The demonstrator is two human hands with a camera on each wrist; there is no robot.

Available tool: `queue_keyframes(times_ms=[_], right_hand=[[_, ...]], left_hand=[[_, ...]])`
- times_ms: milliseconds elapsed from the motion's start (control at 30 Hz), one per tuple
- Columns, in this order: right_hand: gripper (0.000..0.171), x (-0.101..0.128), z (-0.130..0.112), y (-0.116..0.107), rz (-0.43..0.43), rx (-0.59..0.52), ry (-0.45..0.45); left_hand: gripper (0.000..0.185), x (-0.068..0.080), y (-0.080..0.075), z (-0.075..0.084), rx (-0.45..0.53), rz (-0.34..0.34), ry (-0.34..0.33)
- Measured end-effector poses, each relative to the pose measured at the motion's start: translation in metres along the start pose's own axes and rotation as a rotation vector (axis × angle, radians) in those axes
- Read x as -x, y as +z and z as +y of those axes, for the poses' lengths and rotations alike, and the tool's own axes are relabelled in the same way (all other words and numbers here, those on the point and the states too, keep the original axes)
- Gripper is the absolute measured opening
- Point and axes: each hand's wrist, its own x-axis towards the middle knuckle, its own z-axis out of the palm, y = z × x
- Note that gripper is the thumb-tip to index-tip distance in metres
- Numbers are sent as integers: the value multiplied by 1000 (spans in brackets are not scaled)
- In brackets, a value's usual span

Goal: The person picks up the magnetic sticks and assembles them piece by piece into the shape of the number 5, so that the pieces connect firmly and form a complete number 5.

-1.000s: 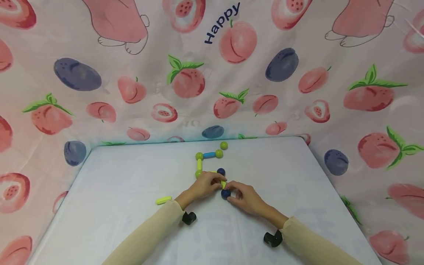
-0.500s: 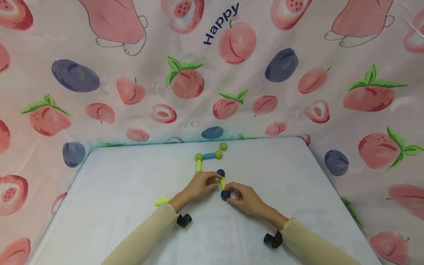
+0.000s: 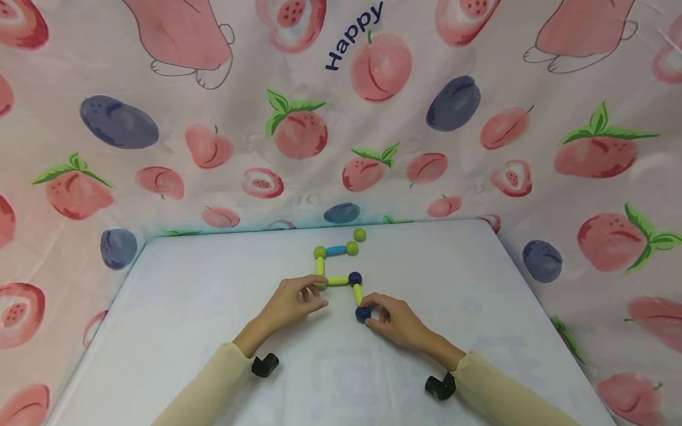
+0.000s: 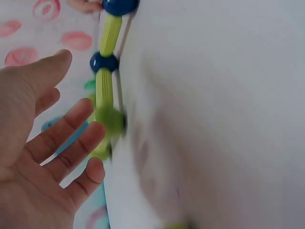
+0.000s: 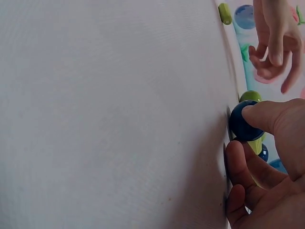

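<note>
My right hand pinches a dark blue ball between thumb and fingers; the right wrist view shows the thumb on this blue ball. A yellow-green rod runs from it to a second dark blue ball. From there another yellow-green rod leads left to a green ball, partly hidden by my left fingers. My left hand hovers beside that corner, fingers loosely spread, holding nothing. Beyond it, a yellow-green rod, a green ball, a blue rod and a green ball continue the chain.
A separate green ball lies near the back edge of the white table. In the right wrist view a loose yellow-green rod lies on the table. A fruit-patterned cloth hangs behind.
My left hand has let go of the yellow-green rod near the blue balls and moved left, uncovering the middle of the chain. My right hand stays at the near blue ball.
</note>
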Motion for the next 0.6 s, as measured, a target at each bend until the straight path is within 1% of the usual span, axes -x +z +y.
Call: queue_keyframes(times_ms=[167,267,433,600], right_hand=[[35,0,1,1,15,-8,-20],[35,0,2,1,19,-15,-28],[35,0,2,2,21,-10,-28],[35,0,1,3,17,-10,-16]], left_hand=[[44,21,-19,-10,-43,51,-41],[45,32,-28,-15,-73,67,-67],[44,47,-40,-22,-119,66,-115],[43,60,-47,-29,-135,35,-152]])
